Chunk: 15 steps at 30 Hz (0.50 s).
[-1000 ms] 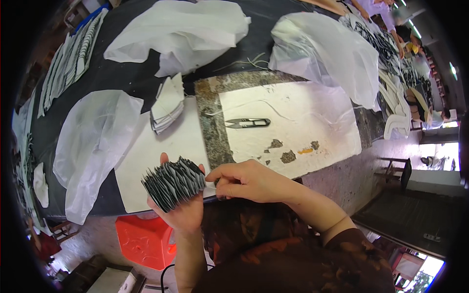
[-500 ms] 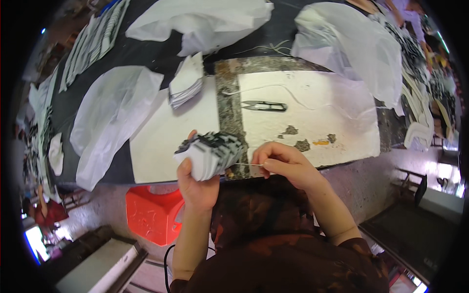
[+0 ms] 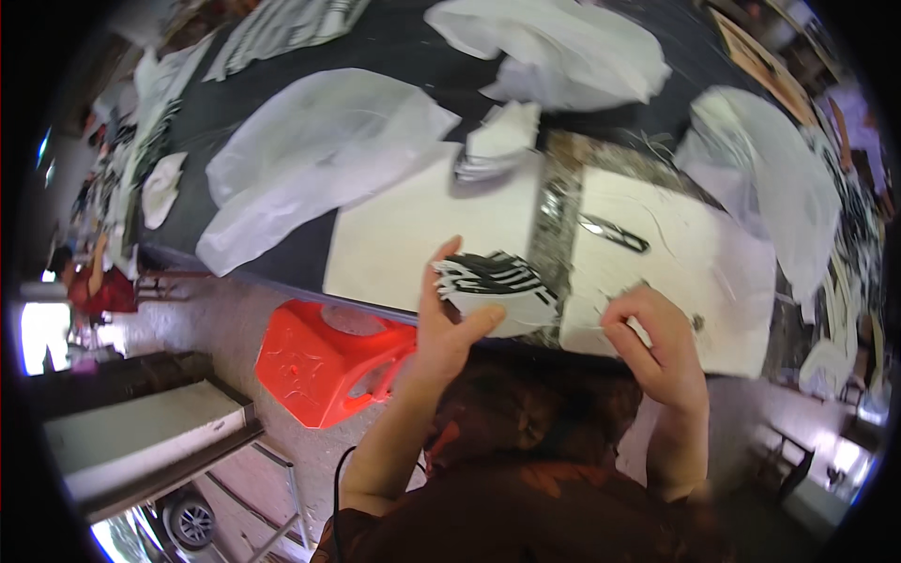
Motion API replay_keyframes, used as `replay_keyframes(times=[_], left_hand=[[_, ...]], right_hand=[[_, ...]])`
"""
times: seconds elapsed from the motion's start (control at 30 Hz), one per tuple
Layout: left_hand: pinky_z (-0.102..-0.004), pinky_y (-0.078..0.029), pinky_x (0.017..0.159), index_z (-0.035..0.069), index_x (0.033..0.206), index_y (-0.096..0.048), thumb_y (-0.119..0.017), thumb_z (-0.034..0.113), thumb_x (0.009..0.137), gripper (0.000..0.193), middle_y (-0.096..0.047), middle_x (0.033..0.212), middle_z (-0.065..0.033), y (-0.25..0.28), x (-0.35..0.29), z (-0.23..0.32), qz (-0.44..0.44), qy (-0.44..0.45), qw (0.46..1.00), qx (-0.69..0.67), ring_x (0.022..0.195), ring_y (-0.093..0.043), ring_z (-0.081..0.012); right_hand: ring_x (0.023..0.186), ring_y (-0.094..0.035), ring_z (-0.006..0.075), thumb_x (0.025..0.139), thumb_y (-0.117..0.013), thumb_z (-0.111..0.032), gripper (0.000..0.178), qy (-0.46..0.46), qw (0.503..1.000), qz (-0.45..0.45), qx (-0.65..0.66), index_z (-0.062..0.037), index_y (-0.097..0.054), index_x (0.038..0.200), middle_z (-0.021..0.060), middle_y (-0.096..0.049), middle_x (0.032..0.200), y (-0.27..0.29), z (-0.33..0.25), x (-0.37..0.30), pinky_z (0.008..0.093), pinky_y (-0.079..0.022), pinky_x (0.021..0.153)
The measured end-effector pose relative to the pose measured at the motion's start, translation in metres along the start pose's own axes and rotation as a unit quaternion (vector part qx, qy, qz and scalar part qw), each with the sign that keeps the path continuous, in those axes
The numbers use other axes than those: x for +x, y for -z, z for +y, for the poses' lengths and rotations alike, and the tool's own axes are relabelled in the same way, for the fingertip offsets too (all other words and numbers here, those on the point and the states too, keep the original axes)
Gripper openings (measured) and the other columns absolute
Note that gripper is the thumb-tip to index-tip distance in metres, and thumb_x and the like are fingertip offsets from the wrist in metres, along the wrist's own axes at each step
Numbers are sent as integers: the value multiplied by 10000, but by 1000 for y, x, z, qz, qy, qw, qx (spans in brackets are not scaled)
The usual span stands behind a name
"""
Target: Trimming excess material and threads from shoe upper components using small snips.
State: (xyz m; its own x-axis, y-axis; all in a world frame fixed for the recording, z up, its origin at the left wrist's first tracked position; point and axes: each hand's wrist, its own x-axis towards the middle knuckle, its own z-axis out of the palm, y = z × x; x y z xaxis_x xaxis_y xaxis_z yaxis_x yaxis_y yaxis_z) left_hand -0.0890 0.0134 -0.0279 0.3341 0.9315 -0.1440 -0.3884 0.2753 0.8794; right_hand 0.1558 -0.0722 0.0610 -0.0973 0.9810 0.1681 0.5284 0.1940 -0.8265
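My left hand [image 3: 445, 340] grips a stack of black-and-white fabric pieces [image 3: 502, 293], thumb on the near side and fingers behind. It is held above the table's near edge. To the right of the stack, my right hand [image 3: 662, 342] is closed in a pinch. A thin white string [image 3: 601, 326] shows only faintly at its fingertips. Beyond that hand, dark thread snips [image 3: 615, 233] lie on a stained white sheet [image 3: 699, 272]. A smaller stack of pale fabric pieces [image 3: 502, 141] rests farther back, at the edge of another white sheet [image 3: 394, 239].
Translucent white plastic bags [image 3: 328, 131] lie around on the dark table [image 3: 394, 47], at the left, back and right. Striped fabric strips [image 3: 282, 33] are at the far left. A red plastic stool [image 3: 314, 366] stands below the near edge. Another person [image 3: 101, 277] is at far left.
The view has swung, so the table's contents appear shifted to the right. The left hand's stack has turned, showing its black striped edges on top. The right hand remains pinched, its string now less distinct.
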Motion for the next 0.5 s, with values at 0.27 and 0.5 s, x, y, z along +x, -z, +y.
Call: replay_keyframes(times=[0.27, 0.5], left_hand=[[-481, -481, 1098, 71, 1590, -293, -783, 232, 759, 978, -605, 1346, -171, 15, 2, 12, -44, 79, 940, -329, 1252, -604, -336], [-370, -503, 1044, 66, 1615, -232, -878, 272, 662, 1170, -618, 1301, -118, -15, -12, 19, -239, 201, 902, -300, 1173, -651, -246]], right_hand=[[704, -644, 262, 878, -674, -42, 34, -123, 989, -12, -79, -9, -665, 877, 108, -667, 810, -2, 19, 1, 349, -507, 663], [759, -655, 194, 939, -678, -94, 76, -115, 986, -103, 63, -20, -679, 956, 81, -692, 860, -17, 8, 25, 310, -511, 694]])
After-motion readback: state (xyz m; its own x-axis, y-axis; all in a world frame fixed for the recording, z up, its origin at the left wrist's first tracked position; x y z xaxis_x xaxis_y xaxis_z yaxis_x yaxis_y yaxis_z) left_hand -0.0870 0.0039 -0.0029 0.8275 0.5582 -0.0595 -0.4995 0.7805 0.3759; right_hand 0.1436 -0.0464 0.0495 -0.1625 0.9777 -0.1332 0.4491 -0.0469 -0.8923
